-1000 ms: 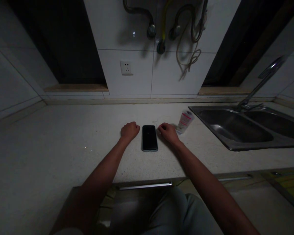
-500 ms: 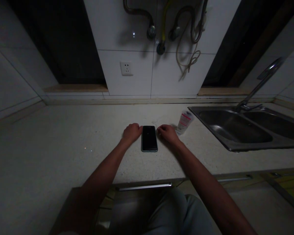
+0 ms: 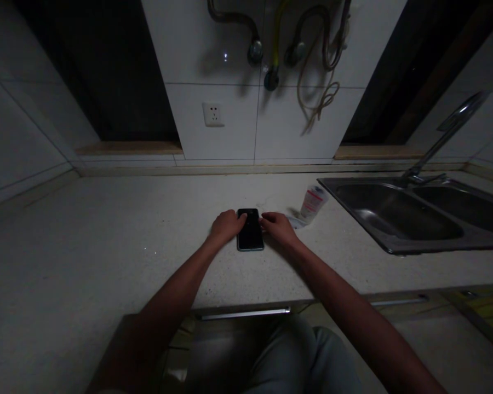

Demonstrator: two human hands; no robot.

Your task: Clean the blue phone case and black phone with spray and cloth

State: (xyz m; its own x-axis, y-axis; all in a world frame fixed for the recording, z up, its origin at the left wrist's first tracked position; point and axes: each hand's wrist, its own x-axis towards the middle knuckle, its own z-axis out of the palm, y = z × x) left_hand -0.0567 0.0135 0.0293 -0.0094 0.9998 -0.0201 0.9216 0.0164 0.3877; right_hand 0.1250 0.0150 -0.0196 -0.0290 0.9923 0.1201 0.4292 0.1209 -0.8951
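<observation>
A black-screened smartphone is on the pale countertop between my hands, its long side pointing away from me. My left hand grips its left edge, the thumb laid over the upper part of the screen and the other fingers curled out of sight. At the right edge, my right hand is closed, with thumb and fingertips pinching the phone's side. Just beyond that hand stands a clear plastic cup with pink-red print, tilted in view. A flat, shiny, pale item lies by its base, too dim to name.
To the right is a double steel sink with a tall faucet. Pipes with valves and a tied cord hang on the tiled wall above a socket. The countertop stretches left; a drawer handle runs below its front edge.
My left thumb has moved from beside the phone onto its screen. My right fingertips have come in against its right edge. In the picture the phone sits slightly higher.
</observation>
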